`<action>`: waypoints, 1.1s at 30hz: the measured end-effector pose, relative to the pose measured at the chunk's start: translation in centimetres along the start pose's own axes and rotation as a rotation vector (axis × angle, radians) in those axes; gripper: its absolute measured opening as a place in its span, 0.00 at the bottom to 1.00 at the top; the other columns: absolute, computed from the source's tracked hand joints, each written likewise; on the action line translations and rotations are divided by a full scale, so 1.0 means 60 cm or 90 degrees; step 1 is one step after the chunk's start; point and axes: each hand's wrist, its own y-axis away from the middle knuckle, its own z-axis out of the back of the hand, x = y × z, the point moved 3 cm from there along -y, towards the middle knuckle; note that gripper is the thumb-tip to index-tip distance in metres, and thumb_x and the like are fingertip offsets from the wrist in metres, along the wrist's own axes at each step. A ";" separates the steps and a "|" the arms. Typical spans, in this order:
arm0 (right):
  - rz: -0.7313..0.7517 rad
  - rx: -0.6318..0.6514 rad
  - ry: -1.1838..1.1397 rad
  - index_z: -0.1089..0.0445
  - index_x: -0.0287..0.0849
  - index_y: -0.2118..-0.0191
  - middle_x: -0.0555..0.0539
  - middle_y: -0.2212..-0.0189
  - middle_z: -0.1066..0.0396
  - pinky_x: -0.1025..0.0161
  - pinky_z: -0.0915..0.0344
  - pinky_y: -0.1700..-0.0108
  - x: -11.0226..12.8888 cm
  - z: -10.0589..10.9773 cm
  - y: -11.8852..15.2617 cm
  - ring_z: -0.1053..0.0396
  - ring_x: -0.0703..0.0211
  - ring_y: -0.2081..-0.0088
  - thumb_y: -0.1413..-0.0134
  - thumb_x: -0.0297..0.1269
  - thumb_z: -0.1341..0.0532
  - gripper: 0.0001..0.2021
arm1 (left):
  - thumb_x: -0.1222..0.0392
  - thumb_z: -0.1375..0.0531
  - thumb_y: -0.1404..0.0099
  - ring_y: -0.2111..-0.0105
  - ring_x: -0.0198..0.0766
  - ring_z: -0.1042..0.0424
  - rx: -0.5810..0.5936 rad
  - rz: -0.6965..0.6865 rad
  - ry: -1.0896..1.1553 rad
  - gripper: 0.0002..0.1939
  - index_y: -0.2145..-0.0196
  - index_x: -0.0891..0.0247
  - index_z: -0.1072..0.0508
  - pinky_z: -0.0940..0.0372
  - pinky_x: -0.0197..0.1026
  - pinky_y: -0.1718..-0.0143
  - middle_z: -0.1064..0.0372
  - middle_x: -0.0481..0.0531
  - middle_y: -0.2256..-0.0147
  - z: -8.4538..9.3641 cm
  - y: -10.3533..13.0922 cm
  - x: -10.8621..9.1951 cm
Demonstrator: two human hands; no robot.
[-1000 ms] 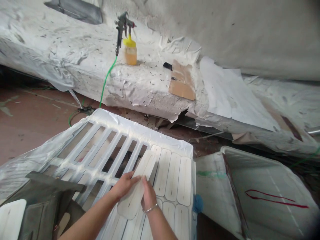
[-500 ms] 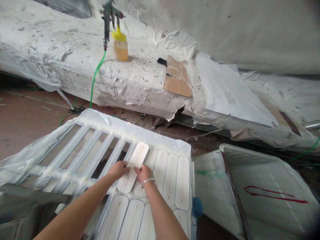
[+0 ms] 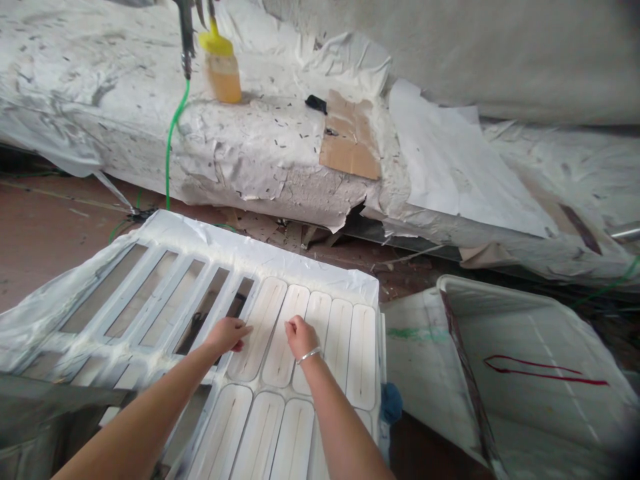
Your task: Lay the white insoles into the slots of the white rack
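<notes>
Here a flat white slat [image 3: 260, 327] with rounded ends lies in the upper row of a white slotted rack [image 3: 165, 233], leftmost of the slats set side by side there. The left hand [image 3: 226, 333] rests on the slat's left edge, its fingers [image 3: 244, 328] stretched forward and lightly curled, pressing on it rather than gripping anything. The right hand [image 3: 301, 335], with a thin bracelet [image 3: 309, 355] at the wrist, sits just to the right, on the neighbouring slat [image 3: 286, 335]; its fingers are bunched at the seam between two slats, and whether they pinch anything I cannot tell. Further right of that hand lie three more slats in the same row, and a second row of slats [image 3: 260, 437] runs below both wrists. Left of the left hand the rack's slots stand open, the frame wrapped in clear plastic. Beyond the fingers, across a strip of reddish floor [image 3: 45, 233], stretches a counter [image 3: 280, 153] caked in white paint. On it stand a spray gun [image 3: 187, 30] with a yellow-capped cup [image 3: 221, 67] and a green hose [image 3: 173, 143], with a piece of cardboard [image 3: 350, 143] near. Well to the right of the hands lies a white tub [image 3: 525, 373] marked with a red line.
</notes>
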 end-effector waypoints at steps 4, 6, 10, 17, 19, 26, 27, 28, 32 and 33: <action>0.036 -0.004 0.000 0.31 0.43 0.65 0.50 0.70 0.26 0.70 0.44 0.67 0.006 0.004 -0.002 0.31 0.63 0.67 0.42 0.37 0.47 0.08 | 0.38 0.42 0.54 0.83 0.32 0.38 0.015 -0.002 0.056 0.24 0.82 0.62 0.45 0.36 0.36 0.79 0.43 0.45 0.86 0.000 0.006 0.001; 0.048 -0.013 -0.001 0.31 0.42 0.63 0.48 0.66 0.26 0.69 0.42 0.64 0.013 0.007 -0.009 0.31 0.63 0.64 0.42 0.35 0.47 0.08 | 0.37 0.41 0.57 0.84 0.31 0.40 0.030 0.004 0.061 0.25 0.82 0.62 0.45 0.37 0.36 0.80 0.43 0.45 0.86 0.000 0.008 -0.003; 0.054 -0.013 -0.004 0.32 0.41 0.63 0.47 0.65 0.27 0.69 0.41 0.62 0.023 0.007 -0.027 0.31 0.62 0.63 0.42 0.35 0.47 0.08 | 0.41 0.42 0.52 0.85 0.30 0.42 0.068 0.005 0.052 0.22 0.82 0.63 0.44 0.39 0.35 0.80 0.44 0.44 0.86 -0.003 0.004 -0.009; 0.056 -0.005 0.009 0.33 0.41 0.61 0.47 0.64 0.27 0.68 0.39 0.61 0.023 -0.001 -0.034 0.31 0.62 0.62 0.44 0.34 0.46 0.07 | 0.51 0.45 0.42 0.84 0.35 0.35 0.036 0.010 -0.079 0.18 0.83 0.63 0.45 0.39 0.35 0.79 0.39 0.47 0.87 -0.005 -0.003 -0.007; 0.058 -0.006 0.017 0.33 0.41 0.60 0.47 0.63 0.28 0.68 0.38 0.60 0.025 0.000 -0.031 0.31 0.61 0.62 0.44 0.33 0.46 0.08 | 0.52 0.46 0.41 0.83 0.35 0.33 0.024 0.009 -0.128 0.18 0.83 0.63 0.43 0.40 0.34 0.77 0.38 0.47 0.86 -0.005 0.004 -0.015; 0.212 -0.030 0.109 0.37 0.40 0.46 0.40 0.47 0.37 0.56 0.44 0.44 0.035 -0.016 -0.008 0.42 0.52 0.46 0.46 0.39 0.41 0.21 | 0.56 0.46 0.41 0.78 0.39 0.31 -0.033 -0.003 -0.334 0.15 0.81 0.66 0.33 0.41 0.37 0.72 0.32 0.54 0.81 -0.005 0.025 -0.058; 0.262 -0.020 0.134 0.40 0.41 0.44 0.40 0.42 0.42 0.52 0.49 0.41 0.037 -0.025 -0.004 0.48 0.50 0.41 0.47 0.43 0.41 0.26 | 0.56 0.46 0.41 0.76 0.41 0.30 -0.040 -0.007 -0.360 0.14 0.81 0.66 0.32 0.41 0.38 0.71 0.31 0.56 0.80 -0.004 0.024 -0.061; 0.301 -0.003 0.157 0.43 0.41 0.41 0.40 0.38 0.48 0.48 0.54 0.38 0.038 -0.035 -0.001 0.54 0.49 0.38 0.47 0.47 0.41 0.29 | 0.56 0.45 0.41 0.74 0.43 0.29 -0.045 -0.010 -0.382 0.14 0.79 0.67 0.31 0.40 0.39 0.70 0.31 0.58 0.79 -0.004 0.022 -0.062; 0.324 0.058 0.217 0.51 0.40 0.37 0.42 0.34 0.61 0.43 0.63 0.36 0.031 -0.068 0.009 0.65 0.48 0.34 0.46 0.53 0.45 0.35 | 0.54 0.43 0.42 0.64 0.52 0.28 -0.055 -0.026 -0.432 0.14 0.71 0.70 0.26 0.38 0.44 0.64 0.29 0.65 0.70 0.001 0.005 -0.062; 0.321 0.059 0.226 0.52 0.40 0.36 0.42 0.34 0.61 0.43 0.64 0.36 0.030 -0.074 0.015 0.65 0.48 0.34 0.45 0.52 0.45 0.35 | 0.54 0.42 0.42 0.63 0.53 0.29 -0.062 -0.028 -0.438 0.14 0.69 0.70 0.26 0.38 0.45 0.63 0.29 0.67 0.67 0.003 0.003 -0.063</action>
